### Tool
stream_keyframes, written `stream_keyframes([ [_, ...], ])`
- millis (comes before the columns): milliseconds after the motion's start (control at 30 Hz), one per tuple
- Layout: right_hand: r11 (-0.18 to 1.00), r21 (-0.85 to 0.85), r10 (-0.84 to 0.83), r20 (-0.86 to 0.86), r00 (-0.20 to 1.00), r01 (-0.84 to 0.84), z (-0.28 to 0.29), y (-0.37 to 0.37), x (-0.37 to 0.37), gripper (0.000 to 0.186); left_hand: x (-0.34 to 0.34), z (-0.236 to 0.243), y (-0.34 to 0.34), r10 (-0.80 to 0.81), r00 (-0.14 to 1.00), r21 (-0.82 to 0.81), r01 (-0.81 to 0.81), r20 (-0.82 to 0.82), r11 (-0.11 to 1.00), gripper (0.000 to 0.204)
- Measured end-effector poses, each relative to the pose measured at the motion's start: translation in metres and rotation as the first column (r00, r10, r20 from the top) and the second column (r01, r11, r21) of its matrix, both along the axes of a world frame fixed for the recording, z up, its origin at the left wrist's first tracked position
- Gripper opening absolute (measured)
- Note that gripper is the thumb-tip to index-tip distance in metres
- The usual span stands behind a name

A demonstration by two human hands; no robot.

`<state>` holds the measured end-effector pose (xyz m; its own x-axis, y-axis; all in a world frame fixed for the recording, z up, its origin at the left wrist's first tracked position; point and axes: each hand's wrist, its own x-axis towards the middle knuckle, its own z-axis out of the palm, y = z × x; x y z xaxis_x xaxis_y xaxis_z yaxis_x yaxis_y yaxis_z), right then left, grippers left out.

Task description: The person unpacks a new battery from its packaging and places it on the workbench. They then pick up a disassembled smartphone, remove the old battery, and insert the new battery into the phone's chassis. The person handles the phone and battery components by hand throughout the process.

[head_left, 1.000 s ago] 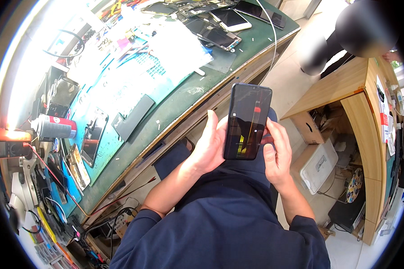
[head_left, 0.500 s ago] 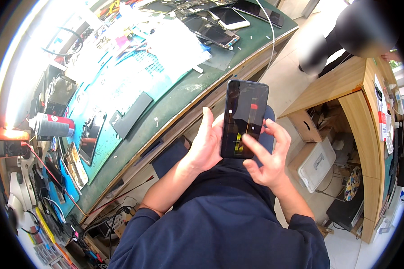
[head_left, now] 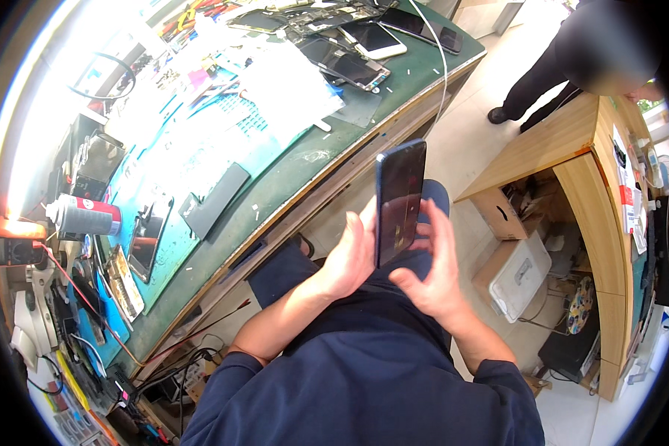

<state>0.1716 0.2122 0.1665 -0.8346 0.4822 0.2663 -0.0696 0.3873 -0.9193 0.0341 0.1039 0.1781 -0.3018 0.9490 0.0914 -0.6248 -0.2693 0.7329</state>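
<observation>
A dark smartphone (head_left: 401, 201) stands tilted on its long edge above my lap, its screen turned partly to the right and showing dim, indistinct shapes. My left hand (head_left: 349, 256) grips it from the left, fingers hidden behind it and thumb raised along that side. My right hand (head_left: 432, 275) is open at the phone's right, fingers spread and fingertips close to or against it; I cannot tell whether they touch. To the left, the green workbench (head_left: 312, 157) carries a pale blue mat (head_left: 163, 175), a dark flat plate (head_left: 212, 201) and a disassembled phone (head_left: 149, 238).
An aerosol can (head_left: 83, 217), a multimeter (head_left: 18, 253) and tools crowd the bench's left end, several phones (head_left: 349, 59) its far end. At right stands a wooden desk (head_left: 595, 238) with a plastic box (head_left: 511, 275) underneath. Beyond it, a person's dark-clad legs (head_left: 535, 78) show on the tiled floor.
The phone has turned from facing up at me to a steep sideways tilt. My right index finger, on the screen half a second earlier, has moved off rightward, and that hand's fingers have spread.
</observation>
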Motion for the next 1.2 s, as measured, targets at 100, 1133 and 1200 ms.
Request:
stream_keyframes([
  [100,0.999,0.034,-0.035,0.15,0.988,0.03,0.002,-0.01,-0.002,0.114,0.01,-0.006,-0.004,-0.049,0.98,0.038,0.057,-0.193,0.998,0.107],
  [1133,0.737,-0.656,0.139,-0.089,0.986,-0.163,0.029,0.007,0.001,0.055,-0.03,0.055,-0.062,0.361,0.262,0.113,-0.651,-0.895,0.751,0.029],
  [1200,0.768,-0.62,0.144,-0.077,0.987,-0.16,0.043,0.013,-0.006,0.055,-0.039,0.065,-0.084,0.417,-0.13,0.371,-0.731,-0.9,0.572,0.034],
])
